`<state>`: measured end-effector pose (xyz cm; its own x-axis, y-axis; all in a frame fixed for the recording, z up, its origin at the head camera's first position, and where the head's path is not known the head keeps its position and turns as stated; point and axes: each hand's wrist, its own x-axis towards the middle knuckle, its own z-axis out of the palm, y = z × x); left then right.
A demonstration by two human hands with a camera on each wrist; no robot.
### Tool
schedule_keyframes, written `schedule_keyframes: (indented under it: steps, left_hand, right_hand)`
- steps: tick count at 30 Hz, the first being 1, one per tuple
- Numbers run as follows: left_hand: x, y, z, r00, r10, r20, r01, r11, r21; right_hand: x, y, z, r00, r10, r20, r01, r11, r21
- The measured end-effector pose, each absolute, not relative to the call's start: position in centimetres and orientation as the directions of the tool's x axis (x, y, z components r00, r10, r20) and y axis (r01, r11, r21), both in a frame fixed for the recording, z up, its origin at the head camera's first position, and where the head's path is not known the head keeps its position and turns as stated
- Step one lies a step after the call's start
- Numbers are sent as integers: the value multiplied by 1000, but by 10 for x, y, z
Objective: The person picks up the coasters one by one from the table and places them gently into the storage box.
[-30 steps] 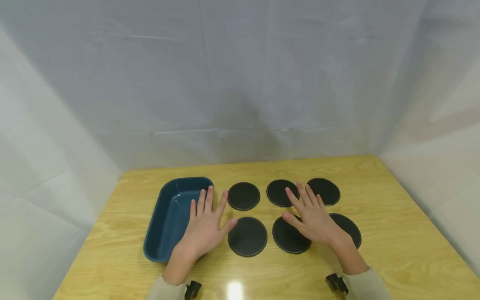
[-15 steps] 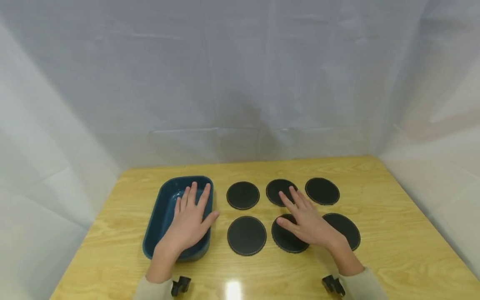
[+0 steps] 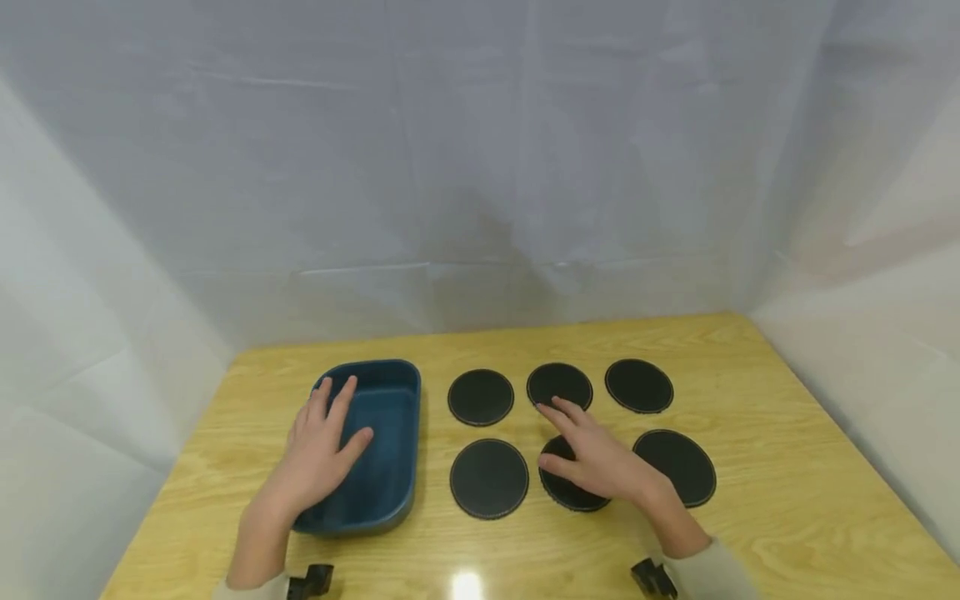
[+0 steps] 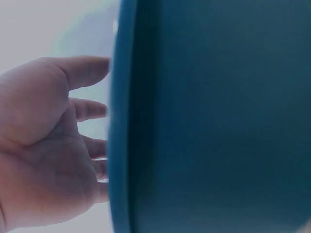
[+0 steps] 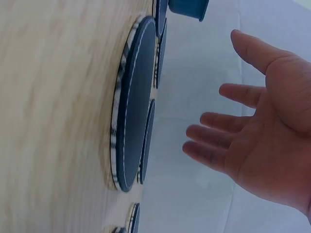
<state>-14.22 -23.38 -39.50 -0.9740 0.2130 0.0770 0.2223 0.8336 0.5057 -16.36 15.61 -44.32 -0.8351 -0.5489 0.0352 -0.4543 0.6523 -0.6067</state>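
Note:
A deep blue rectangular dish [image 3: 382,454] stands at the left of the wooden table. My left hand [image 3: 307,458] is over its left side, fingers spread and holding nothing. In the left wrist view the dish wall [image 4: 218,116] fills the right side and hides the fingertips of my left hand [image 4: 53,141]. Black round stitched coasters lie flat in two rows right of the dish. Above the front middle coaster [image 3: 570,495] hovers my right hand [image 3: 600,458], relaxed and without anything in it. The right wrist view shows that hand [image 5: 262,126] apart from the nearest coaster [image 5: 136,107].
Other coasters lie at front left [image 3: 489,479], front right [image 3: 678,467], back left [image 3: 481,397], back middle [image 3: 555,382] and back right [image 3: 639,386]. Pale sheeting [image 3: 480,167] hangs behind the table [image 3: 787,500] and along both sides.
My left hand has moved left, from the dish's right edge across to its left side. My right hand has shifted slightly left and nearer. Dish and coasters stay in place; the view moved slightly.

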Motion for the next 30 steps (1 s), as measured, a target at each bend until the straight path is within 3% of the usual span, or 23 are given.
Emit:
schedule_keyframes:
  steps: [14, 30]
  left_hand:
    - [-145, -288, -409, -973, 229, 9, 191, 791, 581]
    - [-145, -298, -422, -974, 223, -52, 146, 779, 610]
  right_hand:
    - [-157, 121, -441, -806, -587, -78, -425, 665, -614]
    - [-161, 97, -449, -821, -552, -144, -399, 736, -548]
